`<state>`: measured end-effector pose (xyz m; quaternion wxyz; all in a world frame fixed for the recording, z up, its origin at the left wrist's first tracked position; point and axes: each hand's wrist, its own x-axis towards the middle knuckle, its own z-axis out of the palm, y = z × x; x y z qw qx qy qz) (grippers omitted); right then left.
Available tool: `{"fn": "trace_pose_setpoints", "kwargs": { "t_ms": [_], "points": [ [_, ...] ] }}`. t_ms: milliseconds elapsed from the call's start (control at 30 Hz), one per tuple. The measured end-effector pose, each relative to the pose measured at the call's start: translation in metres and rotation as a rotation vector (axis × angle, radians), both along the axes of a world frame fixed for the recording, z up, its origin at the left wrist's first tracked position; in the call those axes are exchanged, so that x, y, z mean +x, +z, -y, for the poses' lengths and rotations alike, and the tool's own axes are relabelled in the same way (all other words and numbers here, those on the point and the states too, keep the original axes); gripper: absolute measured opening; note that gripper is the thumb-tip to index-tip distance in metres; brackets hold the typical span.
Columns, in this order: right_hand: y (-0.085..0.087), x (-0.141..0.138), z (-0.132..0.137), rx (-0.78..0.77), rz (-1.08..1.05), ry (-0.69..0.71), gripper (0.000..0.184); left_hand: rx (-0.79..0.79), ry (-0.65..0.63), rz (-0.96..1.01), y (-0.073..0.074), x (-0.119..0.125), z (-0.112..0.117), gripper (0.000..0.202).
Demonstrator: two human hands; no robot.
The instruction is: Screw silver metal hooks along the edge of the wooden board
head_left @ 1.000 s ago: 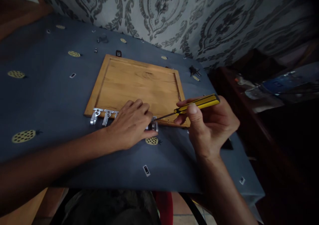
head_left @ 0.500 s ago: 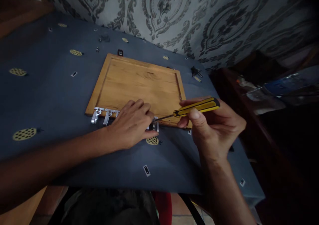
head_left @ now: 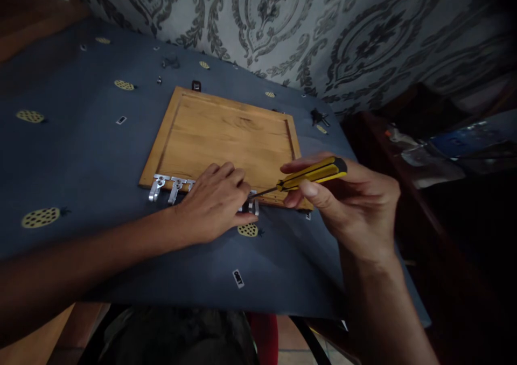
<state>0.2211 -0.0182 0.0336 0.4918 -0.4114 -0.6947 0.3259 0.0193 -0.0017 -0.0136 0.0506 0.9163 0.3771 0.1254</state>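
holding hook (head_left: 252, 206) at board (head_left: 226, 133) near edge, l hand (head_left: 214, 209); r hand (head_left: 363, 203): screwdriver (head_left: 313, 173)

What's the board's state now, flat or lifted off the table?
Lying flat: the wooden board rests on the blue tablecloth, no edge raised; the left hand and the screwdriver tip meet at its near edge.

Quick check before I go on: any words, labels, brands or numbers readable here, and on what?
Nothing can be read for certain.
The near patch on the cloth: dark letters, too blurred to read.
The far patch: too small to read.
The screwdriver and the board: no marking shows.
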Motion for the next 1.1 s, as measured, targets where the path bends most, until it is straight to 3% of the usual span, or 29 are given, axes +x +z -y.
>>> {"fn": "trace_pose_setpoints", "kwargs": {
  "t_ms": [167,567,767,1100],
  "points": [
    [0.000,-0.013,-0.005,0.041,-0.030,-0.059,0.019,-0.024,-0.005,-0.015,0.002,0.000,0.000,0.042],
    [-0.033,-0.014,0.007,0.244,-0.163,-0.312,0.016,-0.007,-0.004,-0.010,0.001,-0.001,-0.001,0.041],
    [-0.032,-0.018,0.007,0.364,-0.240,-0.438,0.020,-0.031,-0.001,-0.006,0.001,-0.001,0.000,0.039],
    [-0.033,-0.016,0.010,0.213,-0.168,-0.365,0.017,-0.013,-0.012,0.000,0.002,-0.002,0.000,0.037]
  ]
}}
